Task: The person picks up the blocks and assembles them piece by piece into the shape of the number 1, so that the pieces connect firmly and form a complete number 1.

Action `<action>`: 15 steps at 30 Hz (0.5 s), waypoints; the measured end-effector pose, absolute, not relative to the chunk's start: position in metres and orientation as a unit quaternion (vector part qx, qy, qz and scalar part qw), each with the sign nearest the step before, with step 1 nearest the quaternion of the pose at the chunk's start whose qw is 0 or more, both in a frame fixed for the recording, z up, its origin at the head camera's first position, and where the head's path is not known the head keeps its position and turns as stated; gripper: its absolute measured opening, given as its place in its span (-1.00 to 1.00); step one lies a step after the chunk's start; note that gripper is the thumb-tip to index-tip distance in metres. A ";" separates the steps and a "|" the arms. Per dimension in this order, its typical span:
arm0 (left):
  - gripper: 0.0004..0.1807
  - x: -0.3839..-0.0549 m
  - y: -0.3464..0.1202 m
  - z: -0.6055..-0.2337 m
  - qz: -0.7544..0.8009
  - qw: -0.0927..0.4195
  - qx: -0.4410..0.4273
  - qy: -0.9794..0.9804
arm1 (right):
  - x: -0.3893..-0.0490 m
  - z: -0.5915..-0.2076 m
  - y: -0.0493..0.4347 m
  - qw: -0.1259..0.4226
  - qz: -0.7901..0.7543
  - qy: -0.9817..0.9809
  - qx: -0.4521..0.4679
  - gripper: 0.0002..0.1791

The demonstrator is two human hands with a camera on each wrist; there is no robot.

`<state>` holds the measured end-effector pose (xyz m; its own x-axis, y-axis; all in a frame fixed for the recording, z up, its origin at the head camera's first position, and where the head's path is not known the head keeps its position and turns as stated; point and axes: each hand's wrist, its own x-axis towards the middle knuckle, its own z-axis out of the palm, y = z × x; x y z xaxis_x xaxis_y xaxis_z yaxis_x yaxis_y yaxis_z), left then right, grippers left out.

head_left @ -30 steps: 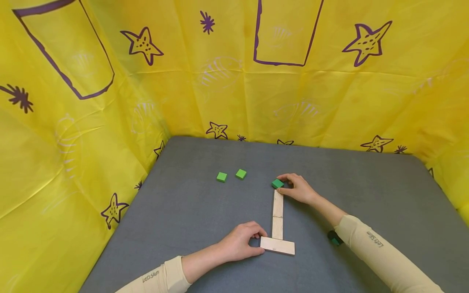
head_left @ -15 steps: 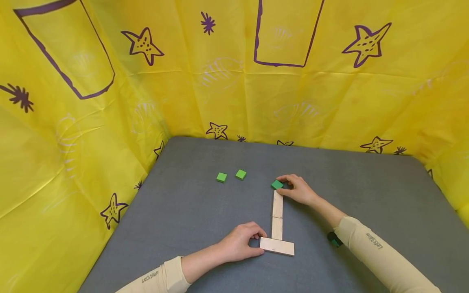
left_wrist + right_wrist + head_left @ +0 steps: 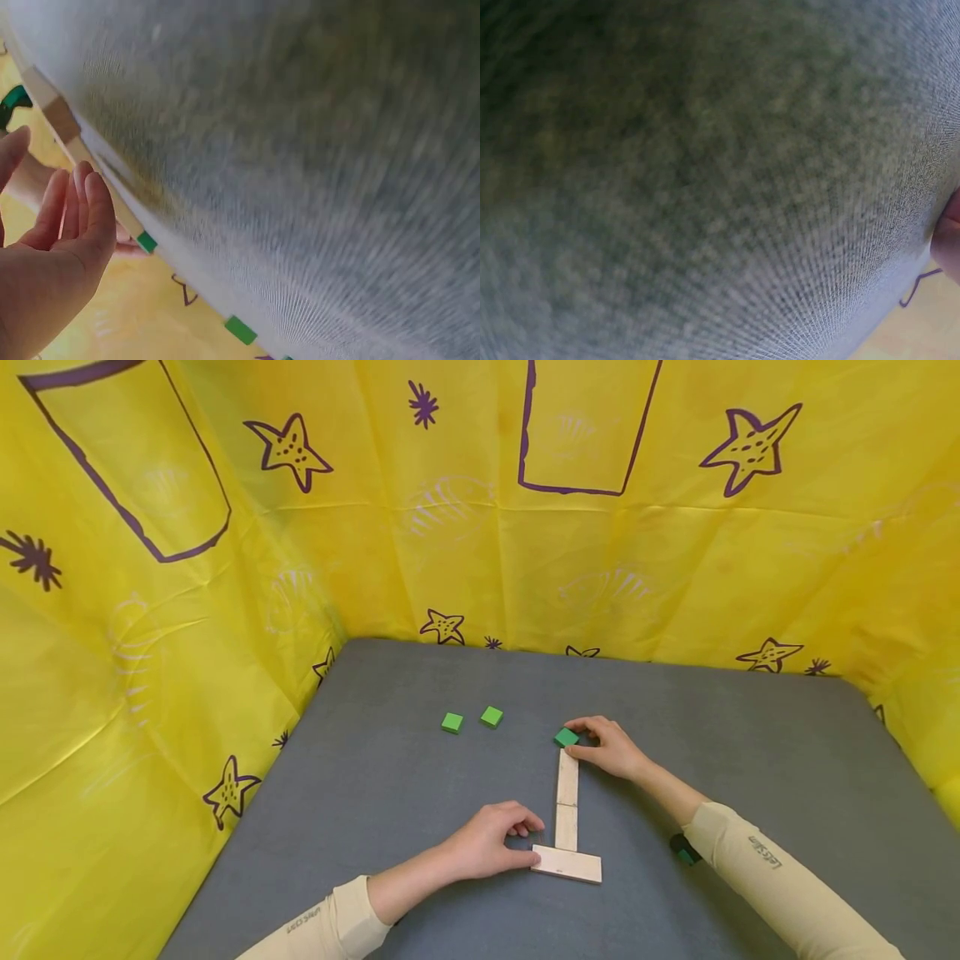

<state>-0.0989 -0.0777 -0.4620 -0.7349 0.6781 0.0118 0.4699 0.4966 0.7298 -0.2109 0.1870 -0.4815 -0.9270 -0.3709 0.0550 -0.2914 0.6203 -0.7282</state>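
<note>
In the head view, two pale wooden blocks, a nearer one (image 3: pixel 566 828) and a farther one (image 3: pixel 567 777), lie end to end in a line. A third wooden block (image 3: pixel 566 864) lies crosswise at their near end. My left hand (image 3: pixel 487 843) hovers at its left end, thumb tip overlapping the corner and fingers loosely bent. The left wrist view shows these fingers (image 3: pixel 99 202) apart, with nothing between them. At the far end of the line, my right hand (image 3: pixel 611 750) pinches a dark green square block (image 3: pixel 566 737) between thumb and index finger.
Two light green square blocks, one on the left (image 3: pixel 452 722) and one beside it (image 3: pixel 492 717), lie farther back on the grey table (image 3: pixel 360 793). Yellow patterned cloth (image 3: pixel 465 560) walls the back and sides. A black and green object (image 3: pixel 684 849) shows under the right sleeve.
My left hand has risen slightly and loosened from the crosswise wooden block, its fingers moving away from the far edge. The right hand still pinches the dark green block, almost unmoved.
</note>
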 end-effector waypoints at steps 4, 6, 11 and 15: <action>-0.67 -0.105 -0.078 -0.457 0.394 0.131 0.325 0.850 | -0.210 -0.480 0.187 0.051 -0.395 0.898 -0.186 -0.54; -0.66 -0.109 -0.078 -0.455 0.408 0.130 0.315 0.847 | -0.210 -0.480 0.187 0.051 -0.395 0.898 -0.187 -0.54; -0.64 -0.119 -0.080 -0.450 0.456 0.127 0.282 0.835 | -0.210 -0.482 0.188 0.051 -0.395 0.898 -0.185 -0.53; -0.63 -0.128 -0.082 -0.449 0.496 0.110 0.251 0.824 | -0.211 -0.484 0.189 0.052 -0.396 0.899 -0.181 -0.53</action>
<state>-0.1278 -0.0824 -0.4485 -0.8494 0.5235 0.0672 0.3046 0.3824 0.8724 -0.2111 0.1892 -0.4844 -0.9290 -0.3665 0.0507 -0.2846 0.6202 -0.7310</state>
